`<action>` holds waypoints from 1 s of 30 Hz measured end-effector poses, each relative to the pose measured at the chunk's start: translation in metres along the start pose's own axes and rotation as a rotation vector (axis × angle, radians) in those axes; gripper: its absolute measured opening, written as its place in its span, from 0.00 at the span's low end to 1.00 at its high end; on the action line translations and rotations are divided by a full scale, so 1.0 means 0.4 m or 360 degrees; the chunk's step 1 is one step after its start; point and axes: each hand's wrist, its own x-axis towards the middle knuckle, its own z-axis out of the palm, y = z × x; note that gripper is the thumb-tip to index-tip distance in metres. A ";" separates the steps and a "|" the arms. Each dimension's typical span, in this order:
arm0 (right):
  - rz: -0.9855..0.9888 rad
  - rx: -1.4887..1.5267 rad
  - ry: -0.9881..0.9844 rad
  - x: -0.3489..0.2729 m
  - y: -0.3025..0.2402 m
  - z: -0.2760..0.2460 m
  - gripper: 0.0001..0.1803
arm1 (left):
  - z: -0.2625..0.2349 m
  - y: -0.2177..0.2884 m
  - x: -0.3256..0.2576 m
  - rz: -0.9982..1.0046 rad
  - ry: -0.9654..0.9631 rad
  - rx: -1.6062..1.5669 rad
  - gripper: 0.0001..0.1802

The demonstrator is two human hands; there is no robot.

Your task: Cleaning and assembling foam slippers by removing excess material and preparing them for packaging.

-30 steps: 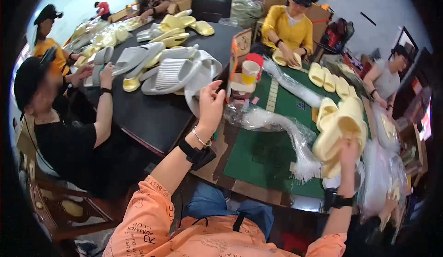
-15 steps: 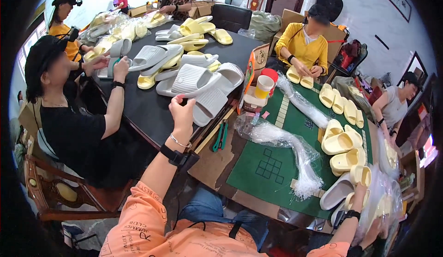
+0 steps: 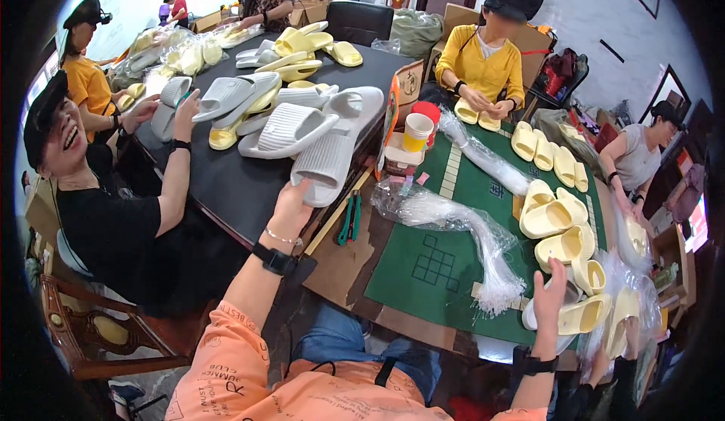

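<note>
My left hand [image 3: 291, 208] has its fingers closed on the near edge of a grey slide slipper [image 3: 326, 166], at the right end of a pile on the black table. Another grey slipper [image 3: 291, 130] lies beside it, ribbed across its strap. My right hand [image 3: 550, 300] is raised with its fingers apart, holding nothing. Just right of it rests a pale yellow slipper [image 3: 587, 315], apart from the fingers. A grey slipper [image 3: 530, 315] is partly hidden behind that hand. More yellow slippers [image 3: 545, 213] stand in a row along the green mat's right side.
On the green mat [image 3: 423, 262] lie bundles of clear plastic ties [image 3: 491, 270]. A green-handled cutter [image 3: 350, 218] and a yellow cup [image 3: 417, 132] are nearby. Co-workers sit around; one in black [image 3: 113, 217] handles a grey slipper at left. Plastic bags [image 3: 627, 300] crowd the right edge.
My left hand has closed on the grey slipper, which has shifted and turned. My right hand has let go of a yellow slipper and moved up and left. The view has shifted slightly.
</note>
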 end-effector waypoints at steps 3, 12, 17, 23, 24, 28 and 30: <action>-0.0092 0.0066 -0.0018 -0.018 -0.066 0.018 0.21 | 0.012 -0.024 -0.056 -0.0277 -0.0029 -0.0295 0.19; 0.0345 0.2038 -0.0629 -0.103 -0.338 0.138 0.32 | 0.005 -0.121 -0.244 -0.0877 -0.0699 0.0184 0.22; 0.0833 0.2245 -0.0141 -0.144 -0.304 0.173 0.28 | 0.123 -0.158 -0.269 -0.0881 -0.0947 0.0910 0.19; 0.1052 0.2309 0.0640 -0.129 -0.107 0.076 0.21 | 0.209 -0.163 -0.213 -0.0683 -0.1677 0.1551 0.18; 0.1027 0.2171 0.0761 -0.117 -0.105 0.040 0.23 | 0.226 -0.155 -0.191 -0.0662 -0.1812 0.1774 0.19; 0.1089 0.2248 0.0871 -0.114 -0.054 -0.001 0.23 | 0.306 -0.207 -0.113 -0.0518 -0.2343 0.2365 0.20; 0.1236 0.2131 0.0578 -0.122 -0.082 -0.003 0.23 | 0.361 -0.269 -0.085 -0.0490 -0.2395 0.2277 0.18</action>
